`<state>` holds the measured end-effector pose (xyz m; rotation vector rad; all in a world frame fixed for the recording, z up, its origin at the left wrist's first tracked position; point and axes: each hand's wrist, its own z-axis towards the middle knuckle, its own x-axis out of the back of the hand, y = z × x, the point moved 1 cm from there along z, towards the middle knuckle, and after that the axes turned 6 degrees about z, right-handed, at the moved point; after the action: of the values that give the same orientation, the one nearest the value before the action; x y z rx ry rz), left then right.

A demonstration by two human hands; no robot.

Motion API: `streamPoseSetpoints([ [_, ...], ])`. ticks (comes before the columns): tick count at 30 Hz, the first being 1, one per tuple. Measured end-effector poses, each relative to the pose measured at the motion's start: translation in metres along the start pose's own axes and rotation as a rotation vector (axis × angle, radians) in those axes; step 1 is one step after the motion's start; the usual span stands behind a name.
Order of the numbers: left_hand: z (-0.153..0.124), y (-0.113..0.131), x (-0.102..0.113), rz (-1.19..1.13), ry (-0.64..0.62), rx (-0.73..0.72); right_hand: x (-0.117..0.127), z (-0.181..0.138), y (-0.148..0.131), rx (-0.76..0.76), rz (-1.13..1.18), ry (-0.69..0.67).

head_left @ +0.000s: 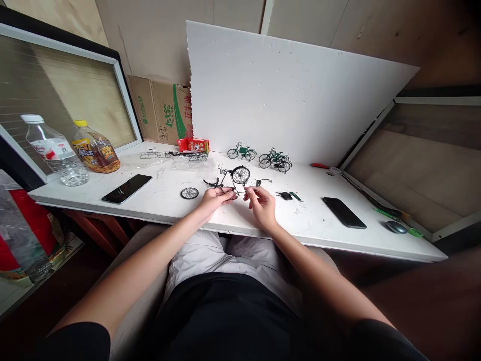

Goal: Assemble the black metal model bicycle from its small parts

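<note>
In the middle of the white table, my left hand [215,201] is closed around the lower part of a black model bicycle [241,174], which has one spoked wheel on it. My right hand [260,203] pinches a small thin dark part at the bicycle's near side; its exact kind is too small to tell. A loose spoked wheel [190,193] lies flat to the left. Beside the bicycle rests a curved black piece [211,183]. Small loose parts [258,183] lie behind my right hand, and a black piece [285,195] with a green strip [295,196] is farther right.
Several green model bicycles [242,152] stand at the back before a white board [293,95]. Wire-like black parts [175,156] and a red packet [198,145] are back left. Two bottles [56,150] and a phone [127,188] are left; another phone [343,212] and scissors-like tools [394,213] are right.
</note>
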<state>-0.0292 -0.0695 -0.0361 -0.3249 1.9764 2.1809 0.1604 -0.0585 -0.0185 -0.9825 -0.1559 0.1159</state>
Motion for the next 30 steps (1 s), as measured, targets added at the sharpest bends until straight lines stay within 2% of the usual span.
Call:
streamPoseSetpoints([
  [6,0.001,-0.001,0.001,0.035,-0.045,-0.026,-0.002,-0.001,-0.002,-0.007,-0.069,-0.044],
  [12,0.000,0.000,0.002,0.030,-0.017,-0.007,0.001,0.002,0.007,-0.029,-0.144,0.033],
  [15,0.000,-0.001,0.003,0.044,-0.033,0.006,0.001,0.004,0.013,-0.074,-0.159,-0.052],
  [22,0.002,-0.004,0.003,0.042,-0.047,-0.028,-0.001,0.007,0.016,-0.032,-0.294,-0.183],
  [30,0.000,-0.003,-0.001,0.062,-0.115,-0.038,0.000,0.008,0.018,-0.030,-0.268,-0.084],
])
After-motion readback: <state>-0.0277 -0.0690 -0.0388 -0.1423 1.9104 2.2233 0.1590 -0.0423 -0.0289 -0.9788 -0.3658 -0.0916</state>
